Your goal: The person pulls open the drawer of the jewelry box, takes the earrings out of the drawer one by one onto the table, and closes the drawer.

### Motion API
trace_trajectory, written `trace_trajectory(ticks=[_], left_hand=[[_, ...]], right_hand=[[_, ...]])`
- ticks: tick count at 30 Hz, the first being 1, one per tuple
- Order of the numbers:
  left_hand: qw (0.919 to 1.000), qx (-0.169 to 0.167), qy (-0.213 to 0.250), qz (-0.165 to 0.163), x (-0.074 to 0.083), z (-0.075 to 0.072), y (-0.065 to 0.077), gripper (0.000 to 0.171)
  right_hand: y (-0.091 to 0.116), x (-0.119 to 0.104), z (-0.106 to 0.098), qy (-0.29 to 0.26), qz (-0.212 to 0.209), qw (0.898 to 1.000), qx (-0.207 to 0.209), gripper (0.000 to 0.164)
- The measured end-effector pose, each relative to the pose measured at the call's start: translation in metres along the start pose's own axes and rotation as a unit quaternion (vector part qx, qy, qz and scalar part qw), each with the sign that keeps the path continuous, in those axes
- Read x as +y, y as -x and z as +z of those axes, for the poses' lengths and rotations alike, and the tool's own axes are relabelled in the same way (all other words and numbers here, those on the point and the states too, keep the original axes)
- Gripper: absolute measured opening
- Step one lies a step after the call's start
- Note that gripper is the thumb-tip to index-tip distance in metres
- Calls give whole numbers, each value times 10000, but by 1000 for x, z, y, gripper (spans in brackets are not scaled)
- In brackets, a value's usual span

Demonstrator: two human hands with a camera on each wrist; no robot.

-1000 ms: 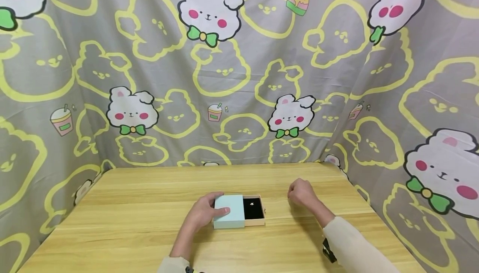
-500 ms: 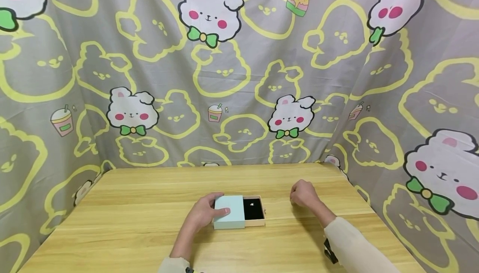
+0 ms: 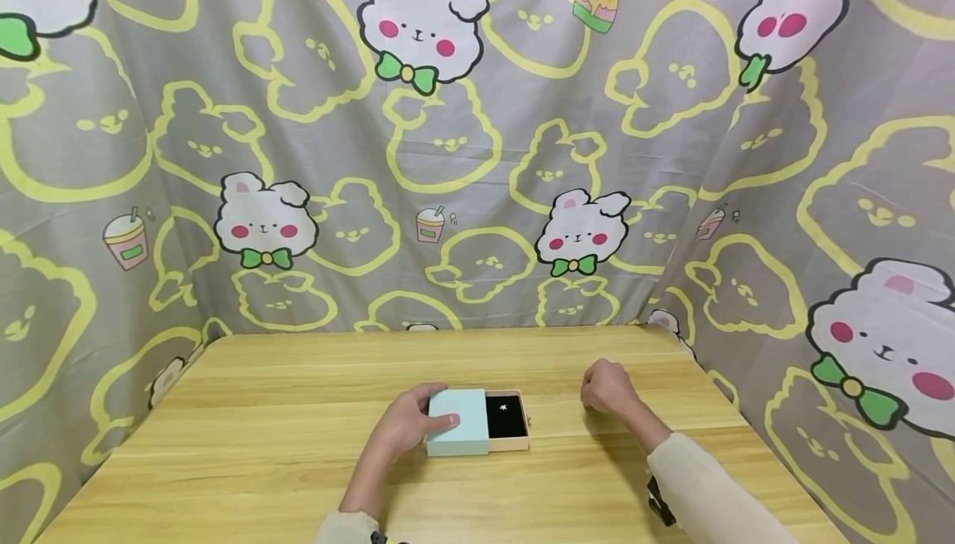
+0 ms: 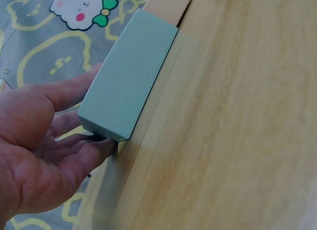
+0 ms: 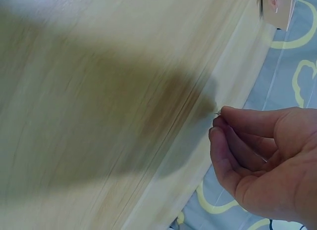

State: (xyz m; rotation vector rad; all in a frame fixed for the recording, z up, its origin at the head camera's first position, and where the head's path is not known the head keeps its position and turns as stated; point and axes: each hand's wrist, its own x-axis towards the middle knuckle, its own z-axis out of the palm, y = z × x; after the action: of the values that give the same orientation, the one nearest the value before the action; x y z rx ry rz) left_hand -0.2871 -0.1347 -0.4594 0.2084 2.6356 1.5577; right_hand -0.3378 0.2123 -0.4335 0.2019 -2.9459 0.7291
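Note:
A pale blue slide-out jewelry box (image 3: 458, 421) lies on the table, its pink drawer (image 3: 509, 445) pulled partway out to the right. Black lining fills the drawer, and a small star-shaped earring (image 3: 503, 406) sits on it. My left hand (image 3: 403, 424) holds the sleeve at its left end, thumb on top and the other fingers at the far side. To the right of the box, low over the table, my right hand (image 3: 608, 386) pinches a tiny shiny metallic piece (image 5: 218, 113) between thumb and fingertip; most of it is hidden by the fingers.
The wooden table (image 3: 298, 378) carries the box near its middle. A grey curtain (image 3: 477, 279) with cartoon bears hangs behind the table and along both sides. A small pull loop (image 5: 275, 3) sticks out from the drawer's front.
My right hand has shifted slightly to the right, away from the box. The left hand, the box and the star-shaped earring have stayed in place.

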Motion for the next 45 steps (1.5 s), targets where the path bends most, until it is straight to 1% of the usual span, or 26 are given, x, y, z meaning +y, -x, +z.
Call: trace_trajectory(ticks=[5, 12, 16, 19, 22, 25, 27, 30, 33, 38, 42, 45], left_hand=[[10000, -9, 20, 12, 1, -1, 0, 70], [10000, 7, -20, -16, 1, 0, 1, 69], [10000, 37, -48, -32, 0, 0, 0, 70], [10000, 53, -56, -45, 0, 0, 0, 70], [9999, 54, -38, -86, -1, 0, 0, 70], [9999, 52, -30, -95, -1, 0, -1, 70], [9999, 50, -44, -101, -2, 0, -2, 70], [9999, 37, -35, -97, -2, 0, -2, 70], [10000, 28, -50, -58, -2, 0, -2, 70], [9999, 37, -50, -97, -2, -1, -2, 69], [10000, 29, -40, -80, -2, -1, -1, 69], [10000, 31, -61, -53, -2, 0, -1, 68]], right_hand=[[0, 1, 0, 28, 104, 9999, -36, 20], [1, -4, -4, 41, 104, 9999, 39, 19], [-1, -7, -6, -15, -60, 9999, 93, 24], [-5, -12, -7, -4, -255, 9996, 146, 23], [-8, -21, -8, -45, -307, 9995, 87, 18], [-9, -32, -8, -78, -271, 9996, 1, 12], [-9, -40, -7, -130, -265, 9996, -44, 11], [-6, -54, -4, -170, -296, 9994, -105, 12], [-3, -69, -3, -224, -455, 9987, -102, 14], [1, -94, 0, -319, -724, 9968, -117, 16], [6, -108, 5, -380, -806, 9957, -265, 16], [8, -114, 10, -374, -905, 9946, -346, 16]])
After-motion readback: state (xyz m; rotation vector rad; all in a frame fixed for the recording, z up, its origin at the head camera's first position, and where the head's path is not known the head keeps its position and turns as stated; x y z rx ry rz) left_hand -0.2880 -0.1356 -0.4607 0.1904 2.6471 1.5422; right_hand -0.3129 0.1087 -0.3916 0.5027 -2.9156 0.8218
